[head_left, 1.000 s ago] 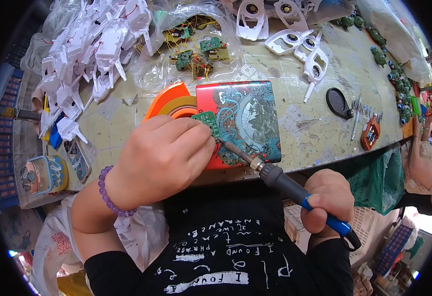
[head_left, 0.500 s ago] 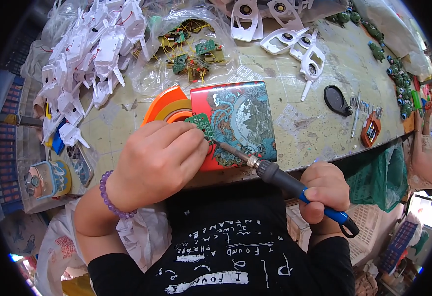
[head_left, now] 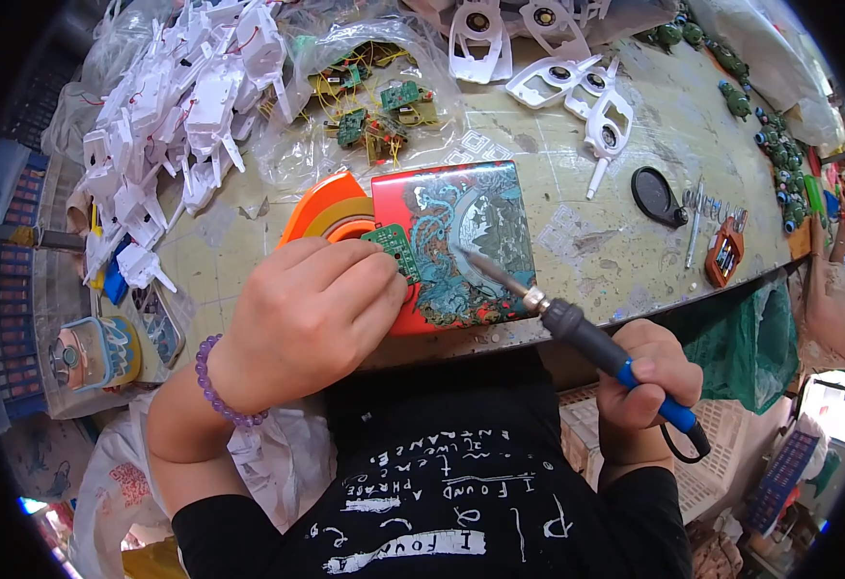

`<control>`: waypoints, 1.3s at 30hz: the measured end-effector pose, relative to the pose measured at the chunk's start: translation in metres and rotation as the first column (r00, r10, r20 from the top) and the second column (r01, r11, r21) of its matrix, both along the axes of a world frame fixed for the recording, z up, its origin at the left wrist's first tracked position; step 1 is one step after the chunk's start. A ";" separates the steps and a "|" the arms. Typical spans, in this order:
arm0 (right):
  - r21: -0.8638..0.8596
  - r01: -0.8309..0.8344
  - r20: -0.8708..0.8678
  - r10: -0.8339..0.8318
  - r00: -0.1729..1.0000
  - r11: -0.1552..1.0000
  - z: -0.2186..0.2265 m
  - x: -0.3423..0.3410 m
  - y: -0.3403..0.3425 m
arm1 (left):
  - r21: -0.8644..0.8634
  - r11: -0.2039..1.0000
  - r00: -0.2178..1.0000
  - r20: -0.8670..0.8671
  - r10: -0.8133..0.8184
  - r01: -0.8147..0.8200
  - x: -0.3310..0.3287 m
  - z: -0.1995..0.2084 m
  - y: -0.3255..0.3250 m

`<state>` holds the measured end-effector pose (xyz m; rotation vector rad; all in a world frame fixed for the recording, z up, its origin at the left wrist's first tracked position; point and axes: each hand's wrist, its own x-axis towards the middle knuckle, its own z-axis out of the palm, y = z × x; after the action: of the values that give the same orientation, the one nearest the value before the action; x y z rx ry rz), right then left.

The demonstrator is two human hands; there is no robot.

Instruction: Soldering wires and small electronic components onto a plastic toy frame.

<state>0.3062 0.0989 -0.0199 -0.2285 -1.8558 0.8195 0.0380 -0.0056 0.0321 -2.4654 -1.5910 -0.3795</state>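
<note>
Between the pinched fingers of my left hand [head_left: 312,314] is a small green circuit board [head_left: 394,247], held over the left side of a red and teal patterned box [head_left: 485,207]. My fingers cover the board's lower left part. My right hand [head_left: 651,374] is closed round the blue and black handle of a soldering iron [head_left: 586,333]. The iron slants up to the left, and its tip is over the box, apart from the board. Just left of the box, partly behind my left hand, sits an orange tape dispenser [head_left: 321,207].
White plastic shells [head_left: 215,106] are heaped at the far left, beside a clear bag of wired circuit boards [head_left: 384,121]. White frames with round speakers [head_left: 559,72] lie at the back. A black oval part [head_left: 656,196] and an orange screwdriver set [head_left: 726,253] are on the right.
My right hand has drawn the soldering iron to the right, so its tip has come off the circuit board. My left hand and the board have hardly moved.
</note>
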 end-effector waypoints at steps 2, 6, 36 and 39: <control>-0.010 0.046 -0.073 -0.047 0.996 0.999 -0.008 0.006 0.002 | -0.001 1.000 1.000 -0.001 0.001 -0.001 0.001 0.001 0.000; -0.040 0.224 -0.139 -0.227 0.964 0.974 -0.013 0.026 0.004 | -0.004 1.000 1.000 0.000 -0.004 0.004 0.003 0.003 0.003; -0.398 0.755 -0.033 -0.831 0.555 0.521 0.033 0.166 0.169 | -0.274 0.768 0.514 0.608 0.605 -0.579 -0.028 -0.026 -0.089; -0.309 0.815 -0.013 -0.859 0.511 0.490 0.060 0.147 0.151 | -0.417 0.680 0.254 0.708 0.659 -0.603 -0.026 -0.045 -0.093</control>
<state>0.4535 0.2498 0.0402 -1.1296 -1.1968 0.3382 0.0119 -0.0990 -0.0129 -1.3464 -2.7873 -1.5053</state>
